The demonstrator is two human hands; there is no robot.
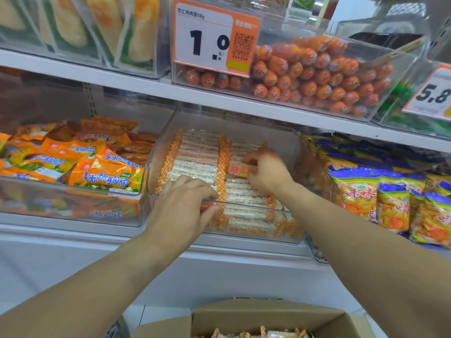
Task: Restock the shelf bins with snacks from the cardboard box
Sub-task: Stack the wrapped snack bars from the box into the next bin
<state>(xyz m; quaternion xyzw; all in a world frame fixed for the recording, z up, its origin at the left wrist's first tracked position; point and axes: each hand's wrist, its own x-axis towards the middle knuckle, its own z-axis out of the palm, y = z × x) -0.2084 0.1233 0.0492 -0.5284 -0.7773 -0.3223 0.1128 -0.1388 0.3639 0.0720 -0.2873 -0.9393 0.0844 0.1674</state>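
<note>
Closest to me, at the bottom edge, I see the open cardboard box [268, 318], with a few checked-edge snack packs [263, 334] showing inside it. Both of my forearms reach up over it toward the lower shelf [73, 237].

My left hand [185, 201] sits at the front wall of the clear middle bin [253, 234], fingers curled over the rim and onto the front packs; whether it actually grips one pack I cannot tell. My right hand [266, 172] is deeper inside the bin, fingers bent down and pinching a small orange-and-white pack [240, 170] against the right-hand row. The bin holds two rows of rice-cracker packs [195, 164] with orange checked ends, lying flat and stacked from front to back.

Just beside it on the left stands a clear bin of orange packets [107, 172], piled loosely. On the right, touching the middle bin's wall, is a bin of purple-and-yellow snack bags [366, 191]; my right forearm crosses in front of part of it.

Above, the upper shelf board [244, 103] overhangs the bins and hides their back ends. On it stand a bin of orange sausages [317, 76] with a "1.0" price tag [212, 37] on its front, yellow-green pouches [102, 32] further left, and a "5.8" tag [432, 93] at the right edge.
</note>
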